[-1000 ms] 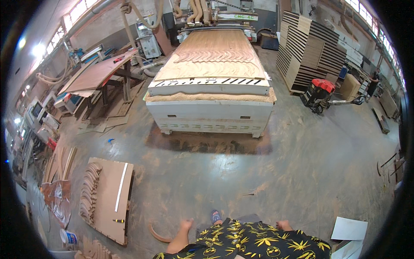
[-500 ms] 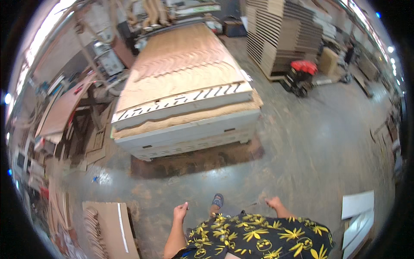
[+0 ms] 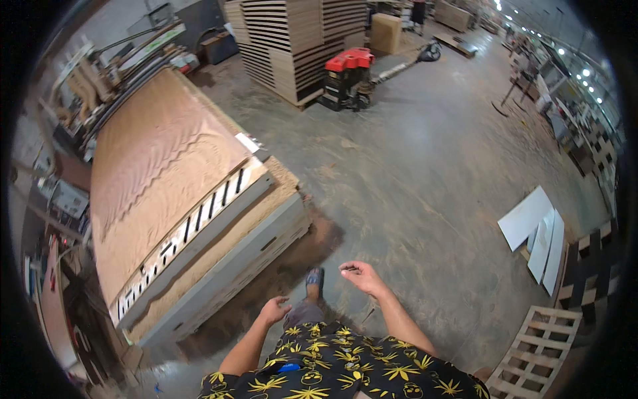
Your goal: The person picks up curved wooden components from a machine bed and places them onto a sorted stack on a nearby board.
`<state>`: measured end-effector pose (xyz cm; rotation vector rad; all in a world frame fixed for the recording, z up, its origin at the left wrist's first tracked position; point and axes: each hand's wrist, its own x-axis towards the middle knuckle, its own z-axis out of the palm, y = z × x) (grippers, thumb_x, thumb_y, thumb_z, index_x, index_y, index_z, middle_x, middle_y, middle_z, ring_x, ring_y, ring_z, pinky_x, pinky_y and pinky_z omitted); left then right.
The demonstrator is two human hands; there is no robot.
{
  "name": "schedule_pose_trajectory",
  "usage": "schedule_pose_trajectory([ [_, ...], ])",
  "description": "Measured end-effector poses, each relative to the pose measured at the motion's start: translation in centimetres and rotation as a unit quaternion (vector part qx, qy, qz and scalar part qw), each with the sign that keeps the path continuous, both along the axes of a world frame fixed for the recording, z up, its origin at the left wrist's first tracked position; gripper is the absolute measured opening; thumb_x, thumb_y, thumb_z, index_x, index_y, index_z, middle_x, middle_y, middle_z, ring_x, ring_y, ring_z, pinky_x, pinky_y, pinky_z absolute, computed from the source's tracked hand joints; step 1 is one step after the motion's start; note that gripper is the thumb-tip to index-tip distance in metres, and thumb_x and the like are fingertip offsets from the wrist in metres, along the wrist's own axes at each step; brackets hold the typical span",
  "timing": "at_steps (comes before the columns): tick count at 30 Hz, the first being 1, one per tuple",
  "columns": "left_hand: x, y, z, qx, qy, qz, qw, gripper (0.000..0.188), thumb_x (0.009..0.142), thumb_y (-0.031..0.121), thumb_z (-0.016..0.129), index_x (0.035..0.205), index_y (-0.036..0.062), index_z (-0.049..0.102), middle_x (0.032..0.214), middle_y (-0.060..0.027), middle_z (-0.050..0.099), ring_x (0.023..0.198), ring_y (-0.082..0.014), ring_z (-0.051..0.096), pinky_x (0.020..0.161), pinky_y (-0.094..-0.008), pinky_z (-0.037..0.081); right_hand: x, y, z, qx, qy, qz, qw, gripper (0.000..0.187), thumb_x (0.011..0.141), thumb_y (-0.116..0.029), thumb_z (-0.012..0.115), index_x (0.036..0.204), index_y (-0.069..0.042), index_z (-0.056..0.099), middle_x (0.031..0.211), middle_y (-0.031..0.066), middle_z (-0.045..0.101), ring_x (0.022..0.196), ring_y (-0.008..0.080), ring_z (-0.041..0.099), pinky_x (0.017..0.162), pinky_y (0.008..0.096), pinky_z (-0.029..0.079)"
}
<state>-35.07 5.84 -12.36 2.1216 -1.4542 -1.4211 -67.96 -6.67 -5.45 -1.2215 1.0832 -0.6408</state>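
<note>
My left hand (image 3: 273,311) hangs low in front of my body, its fingers loosely bent and a little apart, with nothing visible in it. My right hand (image 3: 363,276) is raised ahead of my shirt with the fingers curled in. Something small and dark shows between thumb and fingers, too small to make out. Neither hand touches the large machine bed (image 3: 219,279) on the left. On that bed lies a wide wooden panel (image 3: 153,173) with wavy carved lines across it.
A tall stack of boards (image 3: 272,46) stands ahead, with a red and black pallet jack (image 3: 349,76) beside it. White panels (image 3: 525,219) lie on the floor at the right, near a slatted wooden pallet (image 3: 535,352). Sawdust lies along the machine's edge.
My view has swung to the right, so the machine now sits at the left. My right hand has come up and forward. One foot has stepped closer to the machine's corner.
</note>
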Motion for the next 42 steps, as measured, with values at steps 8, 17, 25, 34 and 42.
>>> schedule_pose_trajectory([
  [8, -11.8, -30.1, -1.8, -0.05, 0.159, -0.026, 0.986, 0.048, 0.09, 0.025, 0.07, 0.129, -0.0012, 0.059, 0.117, -0.0179, 0.069, 0.106, -0.0244, 0.067, 0.093, -0.035, 0.052, -20.5, -1.7, -17.7, 0.14, 0.471, -0.008, 0.871, 0.033, 0.09, -0.027, 0.068, 0.106, 0.002, 0.067, 0.098, 0.0155, 0.07, 0.086, 0.0281, 0.068, 0.074, 0.0409, 0.054],
  [17, -15.9, -51.6, 2.5, -0.111, 0.147, -0.136, 0.973, 0.05, 0.09, 0.035, 0.068, 0.129, 0.005, 0.061, 0.123, -0.0187, 0.065, 0.108, -0.0313, 0.066, 0.09, -0.0405, 0.052, -28.7, -3.7, -18.6, 0.444, 0.229, -0.413, 0.762, 0.035, 0.099, -0.026, 0.056, 0.123, -0.001, 0.06, 0.116, 0.0178, 0.063, 0.093, 0.0298, 0.063, 0.074, 0.0438, 0.052],
  [25, -15.3, -61.2, 1.7, -0.031, 0.072, 0.003, 0.997, 0.053, 0.09, 0.036, 0.067, 0.133, 0.0062, 0.058, 0.124, -0.0187, 0.065, 0.104, -0.0307, 0.067, 0.09, -0.04, 0.053, -31.3, -34.2, -21.0, 0.35, 0.318, -0.123, 0.872, 0.033, 0.099, -0.026, 0.054, 0.12, 0.0, 0.059, 0.111, 0.0156, 0.062, 0.093, 0.0273, 0.062, 0.076, 0.041, 0.05],
  [34, -9.6, -67.6, 4.7, -0.062, 0.077, 0.196, 0.976, 0.051, 0.092, 0.029, 0.069, 0.133, 0.0012, 0.055, 0.124, -0.0175, 0.065, 0.107, -0.0268, 0.065, 0.091, -0.0375, 0.052, -29.7, -80.5, -11.5, 0.117, 0.383, -0.214, 0.891, 0.031, 0.099, -0.025, 0.052, 0.117, 0.001, 0.058, 0.106, 0.0131, 0.062, 0.094, 0.0245, 0.059, 0.078, 0.038, 0.048],
  [42, -0.1, -78.8, -1.7, -0.079, 0.068, 0.242, 0.964, 0.048, 0.089, 0.032, 0.07, 0.128, 0.0075, 0.062, 0.112, -0.0196, 0.07, 0.105, -0.0295, 0.067, 0.091, -0.038, 0.051, -20.8, -100.6, -19.2, -0.129, 0.302, -0.183, 0.927, 0.015, 0.097, -0.017, 0.051, 0.094, -0.008, 0.063, 0.069, -0.0001, 0.057, 0.06, 0.0137, 0.053, 0.054, 0.0309, 0.044],
])
